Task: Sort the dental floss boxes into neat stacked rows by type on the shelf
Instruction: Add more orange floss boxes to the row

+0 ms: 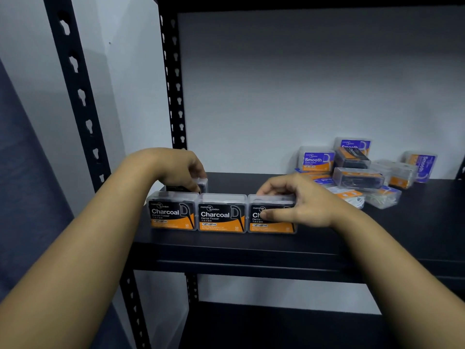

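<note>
Three black-and-orange Charcoal floss boxes stand side by side near the shelf's front left: the left one, the middle one and the right one. My left hand grips a fourth Charcoal box just behind the left one. My right hand holds the right box, thumb across its label and fingers over its top. A jumbled pile of purple Smooth boxes and more Charcoal boxes lies at the back right.
The black shelf board runs across the view, with a black perforated upright at the back left and another in front. A white wall stands behind. A lower shelf shows beneath.
</note>
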A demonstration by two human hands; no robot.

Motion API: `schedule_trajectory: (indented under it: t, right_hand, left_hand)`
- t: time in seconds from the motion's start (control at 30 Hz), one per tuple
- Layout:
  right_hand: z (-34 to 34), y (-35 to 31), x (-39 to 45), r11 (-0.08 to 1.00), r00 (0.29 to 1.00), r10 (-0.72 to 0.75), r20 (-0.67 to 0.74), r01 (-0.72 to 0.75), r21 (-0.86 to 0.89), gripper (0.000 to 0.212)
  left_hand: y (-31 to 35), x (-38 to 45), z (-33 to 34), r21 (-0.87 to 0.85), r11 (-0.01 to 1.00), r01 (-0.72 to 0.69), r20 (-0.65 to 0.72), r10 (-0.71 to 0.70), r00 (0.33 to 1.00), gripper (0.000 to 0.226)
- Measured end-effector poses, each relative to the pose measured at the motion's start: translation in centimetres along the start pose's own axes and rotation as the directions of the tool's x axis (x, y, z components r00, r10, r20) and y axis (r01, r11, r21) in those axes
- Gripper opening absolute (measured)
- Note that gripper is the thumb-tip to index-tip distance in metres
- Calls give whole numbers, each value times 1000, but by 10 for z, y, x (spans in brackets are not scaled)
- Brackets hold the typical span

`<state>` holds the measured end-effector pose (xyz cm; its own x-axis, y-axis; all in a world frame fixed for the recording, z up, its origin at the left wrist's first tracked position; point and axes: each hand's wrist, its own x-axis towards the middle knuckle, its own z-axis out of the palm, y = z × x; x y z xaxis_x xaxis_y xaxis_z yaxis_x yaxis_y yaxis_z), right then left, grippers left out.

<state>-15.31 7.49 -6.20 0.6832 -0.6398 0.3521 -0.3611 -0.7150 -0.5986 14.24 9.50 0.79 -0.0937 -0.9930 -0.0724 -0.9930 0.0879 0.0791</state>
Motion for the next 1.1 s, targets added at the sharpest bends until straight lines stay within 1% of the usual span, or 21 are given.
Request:
schedule_trajectory:
  t: [0.27,0.5,0.7,0.77,0.83,0.9,0.93,1.0,1.1]
  right_hand:
    - [0,1,-1,1000,1000,-10,-11,10,-3,27]
    - [0,1,-1,1000,1000,-6,-11,6,-8,27]
    - [1,1,0,1000,1000,-5,-10,5,0,35]
    - [-1,-1,-1,999,1000,-2,-20,3,39,43]
    - [-4,-3,-2,996,998,0,-67,6,84,48]
    - [-7,-4,-1,994,993,19,-115,-7,107,47]
    - [-9,-3,0,995,991,34,-130,-22,95,44]
    - [-14,1,2,997,987,77,-143,-73,29,34]
    - [-30,5,2,979,977,165,-137,-180,-101,33]
  left_hand:
    - [3,-2,1,-7,1000,5,0,-5,1000,40]
    - [3,-4,0,-4,1000,11,11,-11,1000,41]
    - [5,-6,-2,-9,1000,22,22,-22,1000,42]
    - [7,-8,-2,-17,1000,21,-10,-21,1000,44]
    - [10,-10,-3,-38,999,-11,-106,7,994,47]
    - [16,-11,-3,-71,995,-64,-201,49,978,42]
    - [20,-10,-3,-81,994,-79,-224,59,973,39]
    - [30,-6,-4,-71,995,-65,-208,49,977,32]
    - [45,7,-7,-75,997,-16,-149,5,989,18]
